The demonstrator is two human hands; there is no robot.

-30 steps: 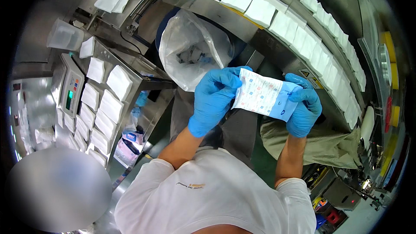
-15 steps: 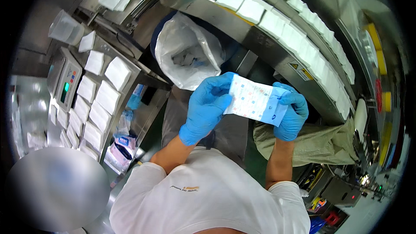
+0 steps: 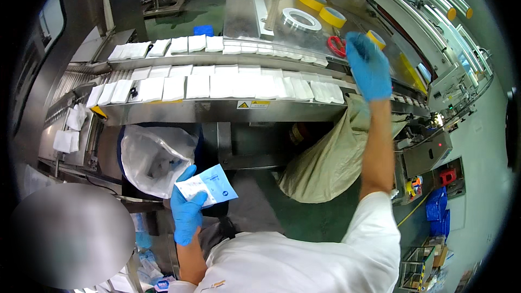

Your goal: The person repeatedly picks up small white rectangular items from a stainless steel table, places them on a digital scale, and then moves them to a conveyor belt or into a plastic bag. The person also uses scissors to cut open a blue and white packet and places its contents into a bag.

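Observation:
My left hand (image 3: 186, 214), in a blue glove, grips a small flat white-and-blue packet (image 3: 218, 183) in front of my body, beside the bag-lined bin. The packet's blue end points to the right. My right hand (image 3: 370, 68), also in a blue glove, is stretched far forward over the right part of the conveyor. It is smeared by motion, so its fingers do not show clearly. Just left of it, a red looped handle (image 3: 336, 46), like that of scissors, lies on the steel top.
White folded pads (image 3: 209, 86) line the conveyor in rows. On the steel surface (image 3: 239, 5) behind lie yellow tape rolls (image 3: 332, 17) and a white ring-shaped roll (image 3: 301, 20). A lined bin (image 3: 154, 157) stands at left; a khaki sack (image 3: 325, 165) hangs at right.
The view has swung right toward the conveyor. My right hand has let go of the packet and reached far forward; my left hand still holds it.

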